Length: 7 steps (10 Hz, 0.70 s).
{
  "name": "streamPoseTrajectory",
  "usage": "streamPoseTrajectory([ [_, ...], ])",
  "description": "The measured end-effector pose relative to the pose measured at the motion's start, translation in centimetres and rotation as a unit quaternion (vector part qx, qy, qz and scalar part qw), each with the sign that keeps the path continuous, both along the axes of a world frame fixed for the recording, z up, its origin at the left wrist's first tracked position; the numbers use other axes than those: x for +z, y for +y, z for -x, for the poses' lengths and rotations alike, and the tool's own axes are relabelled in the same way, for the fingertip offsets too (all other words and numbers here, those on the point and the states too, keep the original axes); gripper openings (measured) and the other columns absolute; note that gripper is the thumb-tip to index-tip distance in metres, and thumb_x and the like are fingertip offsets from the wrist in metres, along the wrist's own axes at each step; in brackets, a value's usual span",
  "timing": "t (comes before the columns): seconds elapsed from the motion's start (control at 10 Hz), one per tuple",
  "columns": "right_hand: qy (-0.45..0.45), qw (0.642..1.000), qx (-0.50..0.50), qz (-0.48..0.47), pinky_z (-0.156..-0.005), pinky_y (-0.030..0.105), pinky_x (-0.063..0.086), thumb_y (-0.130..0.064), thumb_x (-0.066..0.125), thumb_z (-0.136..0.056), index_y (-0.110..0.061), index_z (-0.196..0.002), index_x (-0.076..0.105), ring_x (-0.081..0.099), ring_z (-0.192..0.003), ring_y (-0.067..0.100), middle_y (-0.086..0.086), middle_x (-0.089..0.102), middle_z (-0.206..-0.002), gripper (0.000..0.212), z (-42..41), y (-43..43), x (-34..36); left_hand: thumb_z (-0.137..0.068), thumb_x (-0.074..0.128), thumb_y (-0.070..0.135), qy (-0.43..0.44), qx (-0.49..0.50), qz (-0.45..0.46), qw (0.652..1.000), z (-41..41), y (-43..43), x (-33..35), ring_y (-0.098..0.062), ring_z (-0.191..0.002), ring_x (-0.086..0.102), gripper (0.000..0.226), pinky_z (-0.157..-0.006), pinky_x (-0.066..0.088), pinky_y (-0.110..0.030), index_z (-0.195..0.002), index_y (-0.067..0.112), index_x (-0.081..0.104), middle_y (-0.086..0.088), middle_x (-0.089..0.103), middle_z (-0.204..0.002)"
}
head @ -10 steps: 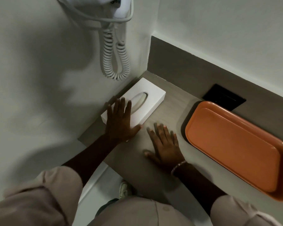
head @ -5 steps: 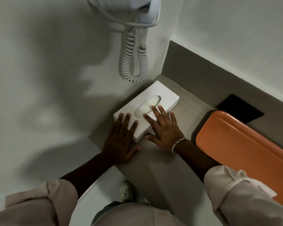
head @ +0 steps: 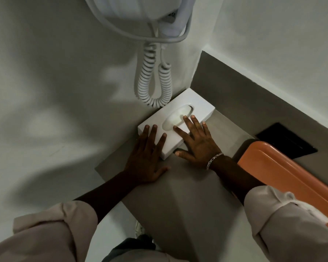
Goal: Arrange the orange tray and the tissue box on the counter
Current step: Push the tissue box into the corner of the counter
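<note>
The white tissue box [head: 198, 107] lies on the grey counter [head: 180, 197], tucked into the wall corner under a coiled cord. My left hand [head: 146, 157] rests flat with spread fingertips on the box's near end and the palm on the counter. My right hand [head: 197, 143], wearing a bracelet, lies flat over the box's near right corner, fingers reaching the oval slot. Neither hand clasps the box. The orange tray [head: 292, 184] sits on the counter to the right, partly hidden by my right sleeve.
A white wall-mounted hair dryer [head: 138, 14] hangs above the corner, its coiled cord [head: 153, 82] dangling just over the box's far left edge. A black plate [head: 286, 140] is set in the grey backsplash behind the tray. The counter's left edge drops to the floor.
My right hand moved from the bare counter onto the box. The box now sits deeper in the corner. My left hand slid back towards the box's near end.
</note>
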State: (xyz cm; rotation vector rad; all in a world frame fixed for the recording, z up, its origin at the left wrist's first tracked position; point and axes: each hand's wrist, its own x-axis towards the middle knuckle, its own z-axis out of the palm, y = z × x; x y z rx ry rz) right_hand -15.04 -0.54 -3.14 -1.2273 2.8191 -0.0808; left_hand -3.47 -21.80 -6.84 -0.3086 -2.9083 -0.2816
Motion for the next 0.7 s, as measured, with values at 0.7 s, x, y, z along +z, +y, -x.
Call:
streamPoseTrajectory([
  [0.7, -0.062, 0.998, -0.025, -0.007, -0.120, 0.058, 0.001, -0.078, 0.046, -0.078, -0.041, -0.153, -0.008, -0.013, -0.153, 0.029, 0.006, -0.011, -0.167, 0.100, 3.1, 1.9, 3.7, -0.085, 0.044, 0.071, -0.042, -0.027, -0.024, 0.998, 3.7, 0.3, 2.4, -0.045, -0.152, 0.000, 0.096, -0.120, 0.020, -0.063, -0.155, 0.011, 0.016, -0.025, 0.006, -0.164],
])
